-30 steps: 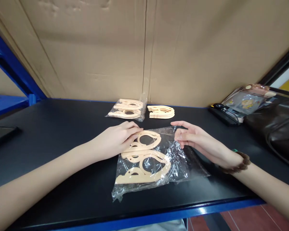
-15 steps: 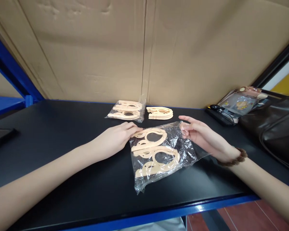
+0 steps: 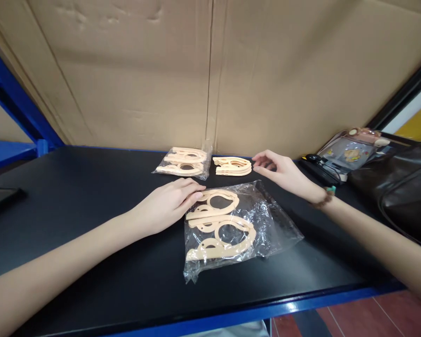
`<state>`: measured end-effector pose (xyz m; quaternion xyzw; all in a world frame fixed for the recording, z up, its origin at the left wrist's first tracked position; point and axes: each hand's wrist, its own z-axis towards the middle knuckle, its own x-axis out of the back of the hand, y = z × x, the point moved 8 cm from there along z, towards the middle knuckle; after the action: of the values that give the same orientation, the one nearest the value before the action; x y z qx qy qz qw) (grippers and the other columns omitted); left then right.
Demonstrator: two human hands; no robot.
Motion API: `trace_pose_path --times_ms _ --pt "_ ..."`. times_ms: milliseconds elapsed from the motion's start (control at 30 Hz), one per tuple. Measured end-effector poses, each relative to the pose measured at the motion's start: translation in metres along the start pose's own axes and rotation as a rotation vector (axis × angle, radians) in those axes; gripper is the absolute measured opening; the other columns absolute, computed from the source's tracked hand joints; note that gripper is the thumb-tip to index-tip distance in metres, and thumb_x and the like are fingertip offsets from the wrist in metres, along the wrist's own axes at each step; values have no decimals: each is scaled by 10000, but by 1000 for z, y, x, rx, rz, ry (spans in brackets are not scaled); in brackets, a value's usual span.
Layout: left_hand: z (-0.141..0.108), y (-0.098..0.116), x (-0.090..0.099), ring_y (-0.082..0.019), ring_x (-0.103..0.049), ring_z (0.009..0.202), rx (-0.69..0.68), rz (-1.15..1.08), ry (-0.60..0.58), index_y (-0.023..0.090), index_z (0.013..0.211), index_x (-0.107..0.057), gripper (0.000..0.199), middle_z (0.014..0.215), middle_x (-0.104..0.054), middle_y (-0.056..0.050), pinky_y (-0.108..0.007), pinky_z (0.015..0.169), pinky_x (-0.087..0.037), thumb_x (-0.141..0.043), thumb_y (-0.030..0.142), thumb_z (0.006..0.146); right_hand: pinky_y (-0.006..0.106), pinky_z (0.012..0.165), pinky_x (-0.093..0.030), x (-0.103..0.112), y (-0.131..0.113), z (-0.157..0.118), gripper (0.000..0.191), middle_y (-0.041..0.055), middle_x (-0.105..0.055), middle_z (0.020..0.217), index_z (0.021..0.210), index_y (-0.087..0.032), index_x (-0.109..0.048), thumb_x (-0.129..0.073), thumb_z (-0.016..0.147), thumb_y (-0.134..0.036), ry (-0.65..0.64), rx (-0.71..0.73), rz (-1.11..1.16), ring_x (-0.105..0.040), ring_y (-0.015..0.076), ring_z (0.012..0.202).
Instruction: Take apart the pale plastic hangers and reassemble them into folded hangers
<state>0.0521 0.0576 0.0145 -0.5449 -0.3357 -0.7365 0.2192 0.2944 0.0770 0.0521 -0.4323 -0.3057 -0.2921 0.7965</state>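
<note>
A clear plastic bag [image 3: 270, 220] lies on the table in front of me, with beige folding hangers [image 3: 221, 229] inside its left part. My left hand [image 3: 171, 203] is at the bag's upper left corner, its fingers and thumb closed on the edge there. My right hand [image 3: 280, 171] is off the bag, fingers apart and curved, holding nothing. Its fingertips are just right of a small stack of loose beige folding hangers [image 3: 233, 166]. To the left of that stack lies a second clear bag [image 3: 206, 166] that also contains folding hangers.
The black table [image 3: 91, 276] has a blue front edge and a cardboard wall [image 3: 133, 79] behind it. On the right are a dark leather bag [image 3: 393, 182], a black cabled device [image 3: 321, 168] and a printed pouch [image 3: 354, 150]. A dark flat object [image 3: 2, 199] lies far left.
My right hand has let go of the bag's upper right side and moved back toward the loose stack. The front bag has settled flatter on the table and shifted slightly left.
</note>
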Motion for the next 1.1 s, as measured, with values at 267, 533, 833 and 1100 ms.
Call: trace_pose_path --times_ms 267,533,833,1100 --pt "2 -5 1 -220 -579 1139 -13 31 42 178 1225 -606 457 1233 -638 -60 -369 990 -461 -260 366 991 510 1096 -350 -45 18 61 786 144 -473 1432 1380 -189 -457 -733 713 -502 -396 103 -144 -440 318 1315" --pt "1 -7 2 -218 -588 1124 -12 44 65 195 1229 -596 433 1238 -634 -51 -360 970 -475 -268 337 984 485 1008 -427 -65 25 76 776 126 -592 1270 1376 -198 -450 -741 690 -415 -471 100 -103 -572 300 1152" --pt "1 -10 3 -237 -594 1118 15 50 86 188 1201 -612 443 1229 -636 -64 -395 956 -487 -264 344 975 461 989 -444 7 -4 51 877 132 -589 1266 1448 -189 -347 -712 702 -471 -273 76 -232 -579 313 1139" --pt "3 -10 3 -254 -605 1084 11 20 78 204 1128 -647 434 1156 -672 -55 -429 940 -486 -277 368 972 416 857 -526 41 3 -34 954 86 -654 1248 1496 -262 -290 -705 682 -537 -539 -128 -463 -642 333 1077"
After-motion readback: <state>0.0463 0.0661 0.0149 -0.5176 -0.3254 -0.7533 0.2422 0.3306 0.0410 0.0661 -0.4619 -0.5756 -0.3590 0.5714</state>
